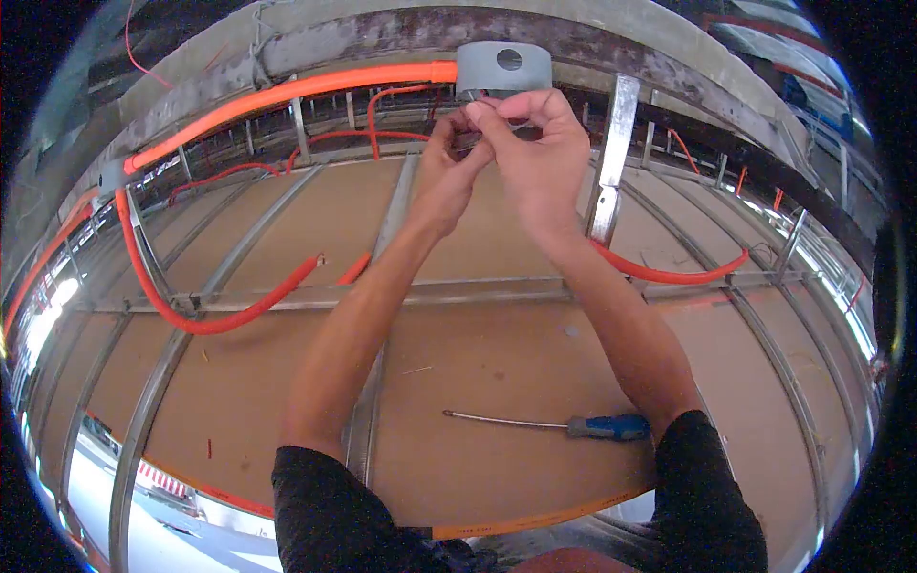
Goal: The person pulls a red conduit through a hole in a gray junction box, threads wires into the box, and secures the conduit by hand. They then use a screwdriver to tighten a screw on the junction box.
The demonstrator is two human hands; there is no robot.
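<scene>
Both my hands are raised to a grey round junction box [503, 68] fixed under the concrete beam. My left hand [449, 164] and my right hand [542, 153] meet just below the box, fingertips pinched together on something small that I cannot make out. A thick orange conduit [287, 94] enters the box from the left. Thin red wires [387, 94] hang behind the box.
A long screwdriver with a blue handle [573, 426] lies on the brown ceiling board [497, 363]. Metal framing channels [430, 292] cross the board. Orange conduits loop at left [205, 323] and right [669, 277]. A metal hanger strip [611, 158] stands beside my right hand.
</scene>
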